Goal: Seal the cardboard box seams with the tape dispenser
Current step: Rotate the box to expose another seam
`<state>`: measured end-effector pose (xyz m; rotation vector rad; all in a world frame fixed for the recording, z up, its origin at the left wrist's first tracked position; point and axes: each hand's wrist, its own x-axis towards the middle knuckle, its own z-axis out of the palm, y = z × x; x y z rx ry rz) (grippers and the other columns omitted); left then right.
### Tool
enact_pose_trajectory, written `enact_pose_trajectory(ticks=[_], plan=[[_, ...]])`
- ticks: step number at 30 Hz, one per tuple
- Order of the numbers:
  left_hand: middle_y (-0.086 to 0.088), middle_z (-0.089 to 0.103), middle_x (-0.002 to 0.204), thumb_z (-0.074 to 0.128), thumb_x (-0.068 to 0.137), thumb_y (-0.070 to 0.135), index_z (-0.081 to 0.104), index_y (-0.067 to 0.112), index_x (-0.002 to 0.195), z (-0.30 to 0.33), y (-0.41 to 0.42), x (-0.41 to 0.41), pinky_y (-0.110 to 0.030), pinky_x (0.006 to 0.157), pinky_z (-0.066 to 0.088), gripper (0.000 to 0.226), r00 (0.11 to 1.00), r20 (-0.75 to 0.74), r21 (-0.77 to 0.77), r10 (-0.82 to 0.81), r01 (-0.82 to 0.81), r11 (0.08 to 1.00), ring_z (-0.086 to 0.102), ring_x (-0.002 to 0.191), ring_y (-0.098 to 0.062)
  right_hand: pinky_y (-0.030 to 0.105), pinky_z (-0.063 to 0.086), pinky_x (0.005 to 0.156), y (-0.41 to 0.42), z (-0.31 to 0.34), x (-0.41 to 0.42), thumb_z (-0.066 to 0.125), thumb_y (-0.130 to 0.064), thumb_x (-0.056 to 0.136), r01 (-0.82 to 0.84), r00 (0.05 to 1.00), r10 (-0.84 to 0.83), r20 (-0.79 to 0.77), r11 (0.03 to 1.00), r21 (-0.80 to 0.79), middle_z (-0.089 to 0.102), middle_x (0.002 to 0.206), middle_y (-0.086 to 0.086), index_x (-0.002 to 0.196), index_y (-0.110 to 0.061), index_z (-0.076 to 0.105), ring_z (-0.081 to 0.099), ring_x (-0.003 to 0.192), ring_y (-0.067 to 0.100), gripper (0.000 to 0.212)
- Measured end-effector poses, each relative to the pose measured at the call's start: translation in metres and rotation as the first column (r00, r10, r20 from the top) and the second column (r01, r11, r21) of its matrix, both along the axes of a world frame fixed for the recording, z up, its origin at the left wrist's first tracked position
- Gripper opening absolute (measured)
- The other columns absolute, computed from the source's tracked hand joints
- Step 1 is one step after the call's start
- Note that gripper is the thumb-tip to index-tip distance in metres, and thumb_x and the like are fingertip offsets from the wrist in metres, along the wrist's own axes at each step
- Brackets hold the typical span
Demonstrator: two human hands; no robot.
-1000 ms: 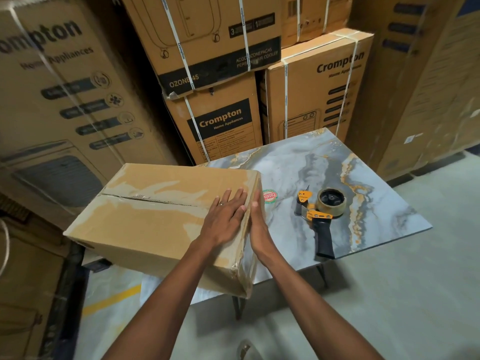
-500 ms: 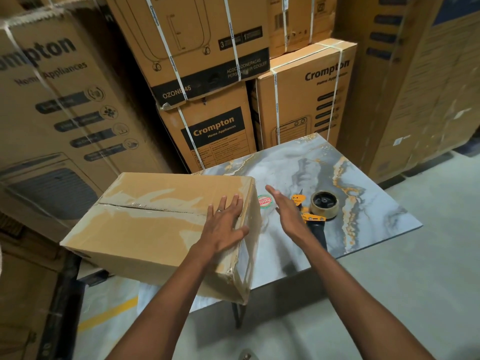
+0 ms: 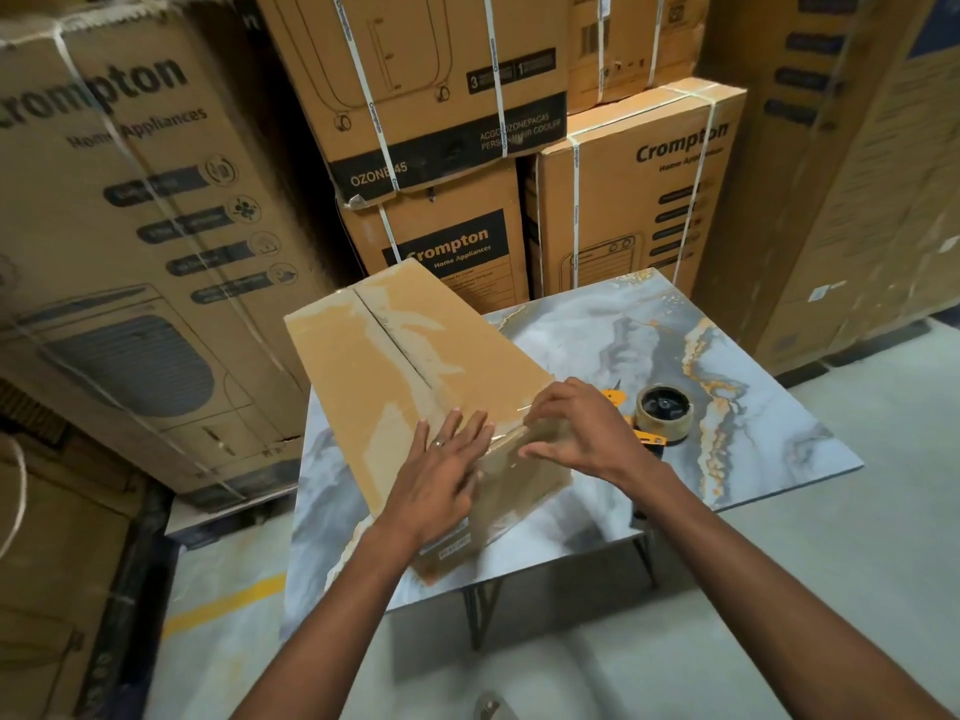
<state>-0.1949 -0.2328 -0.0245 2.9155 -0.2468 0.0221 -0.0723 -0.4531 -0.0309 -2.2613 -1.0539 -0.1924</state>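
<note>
Head view: left hand [image 3: 441, 478] flat on the box [image 3: 415, 376], right hand [image 3: 582, 433] gripping its near corner; looks light and stiff, tape-slick near the fingertips.

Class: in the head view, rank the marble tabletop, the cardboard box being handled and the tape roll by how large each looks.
1. Marble tabletop
2. Cardboard box
3. Tape roll

The hands hide part of the box.

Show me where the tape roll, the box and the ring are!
tape roll [image 3: 665, 414], head view, on the dark hub of the roll.
box [image 3: 415, 356], head view, on its top face beside the seam.
ring [image 3: 439, 443], head view, on a left-hand finger.
</note>
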Motion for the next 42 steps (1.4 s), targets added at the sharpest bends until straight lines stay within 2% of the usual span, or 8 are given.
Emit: enact_pose_trajectory(ticks=[5,8,16,20,25,31,36,42], plan=[[0.004,0.042,0.158,0.021,0.107,0.041,0.046,0.020,0.151,-0.029,0.001,-0.027,-0.047,0.117,0.035,0.055,0.949,0.270,0.146,0.164,-0.209,0.967,0.039,0.146,-0.024,0.020,0.049,0.067,0.021,0.012,-0.006,0.087,-0.046,0.072,-0.138,0.980,0.145,-0.137,0.989,0.060,0.068,0.087,-0.014,0.086,-0.030,0.079,0.062,0.079,0.003,0.023],[0.000,0.052,0.151,0.017,0.109,0.040,0.054,0.015,0.146,-0.035,0.001,-0.034,-0.043,0.114,0.033,0.057,0.916,0.353,0.163,0.188,-0.258,0.952,0.048,0.141,-0.027,0.026,0.052,0.068,0.018,0.016,0.004,0.087,-0.036,0.074,-0.189,0.962,0.190,-0.198,0.982,0.022,0.066,0.086,-0.014,0.087,-0.028,0.080,0.062,0.078,0.005,0.016],[-0.002,0.054,0.148,0.033,0.107,0.033,0.059,0.012,0.141,-0.044,0.008,-0.048,-0.044,0.113,0.038,0.048,0.845,0.481,0.036,0.234,-0.286,0.958,0.051,0.138,-0.027,0.018,0.048,0.065,-0.017,0.023,0.043,0.095,-0.017,0.061,-0.034,0.871,0.114,-0.478,0.984,0.173,0.069,0.077,0.001,0.073,-0.011,0.080,0.061,0.068,0.003,0.020],[0.000,0.053,0.148,0.048,0.102,0.027,0.061,0.012,0.138,-0.037,0.003,-0.052,-0.040,0.116,0.037,0.042,0.792,0.498,-0.238,0.353,-0.266,0.934,0.048,0.140,-0.019,0.039,0.056,0.073,-0.022,0.010,0.042,0.093,-0.009,0.063,0.079,0.796,0.102,-0.596,0.960,0.270,0.074,0.087,0.008,0.083,-0.019,0.081,0.062,0.078,0.018,0.026],[0.002,0.041,0.158,0.042,0.106,0.029,0.043,0.014,0.153,-0.033,-0.002,-0.053,-0.041,0.122,0.030,0.049,0.579,0.292,-0.777,0.761,-0.320,0.542,0.030,0.150,-0.011,0.034,0.058,0.091,-0.019,-0.003,0.005,0.075,-0.018,0.083,0.374,0.814,-0.085,-0.575,0.833,0.407,0.070,0.119,-0.006,0.121,-0.026,0.070,0.063,0.107,0.008,0.038],[0.000,0.039,0.160,0.036,0.108,0.041,0.031,0.021,0.158,-0.046,-0.005,-0.035,-0.043,0.119,0.035,0.054,0.402,0.062,-0.914,0.914,-0.345,0.214,0.037,0.146,-0.015,0.034,0.012,0.122,0.034,-0.027,-0.029,0.032,-0.059,0.103,0.382,0.816,-0.180,-0.550,0.881,0.278,0.009,0.168,-0.010,0.161,-0.029,0.007,0.007,0.152,0.007,0.069],[-0.001,0.047,0.155,0.041,0.105,0.035,0.043,0.015,0.153,-0.050,-0.006,-0.030,-0.042,0.115,0.040,0.052,0.330,0.033,-0.942,0.944,-0.304,0.139,0.044,0.142,-0.016,-0.003,0.006,0.104,0.059,-0.039,-0.040,0.029,-0.047,0.107,0.519,0.795,-0.251,-0.552,0.752,0.407,0.002,0.168,-0.009,0.160,-0.031,0.000,-0.004,0.137,-0.025,0.063],[0.004,0.051,0.152,0.044,0.100,0.043,0.048,0.017,0.150,-0.056,-0.001,-0.027,-0.045,0.114,0.043,0.056,0.316,0.025,-0.962,0.948,-0.251,0.109,0.046,0.140,-0.013,0.018,0.032,0.098,0.068,-0.041,-0.043,0.036,-0.042,0.107,0.635,0.751,-0.354,-0.557,0.619,0.462,0.040,0.154,0.000,0.159,-0.036,0.013,0.044,0.133,0.015,0.057]])
